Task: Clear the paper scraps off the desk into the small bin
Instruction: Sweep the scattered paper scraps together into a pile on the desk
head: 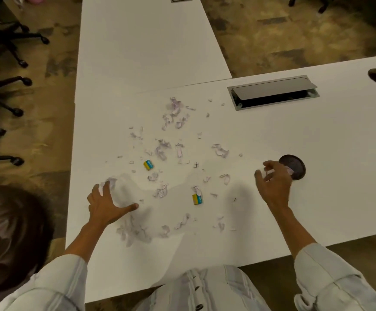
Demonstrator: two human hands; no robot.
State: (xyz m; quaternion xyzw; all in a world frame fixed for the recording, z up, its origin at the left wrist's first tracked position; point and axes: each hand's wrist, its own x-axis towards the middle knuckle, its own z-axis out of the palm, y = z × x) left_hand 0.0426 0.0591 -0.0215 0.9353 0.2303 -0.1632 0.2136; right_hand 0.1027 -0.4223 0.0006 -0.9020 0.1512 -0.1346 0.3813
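Mottled brown carpet (294,37) surrounds white tables (137,41); dark, perhaps office-chair, wheeled bases (10,41) stand left.

Left hand (106,204) splayed flat, right hand (273,180) raised, fingers loosely curled.

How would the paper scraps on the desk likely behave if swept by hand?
The paper scraps look thin, curled and tiny, so probably light, floppy and prone to scatter. Lying flat on the smooth desk, they should slide easily but resist pinching.
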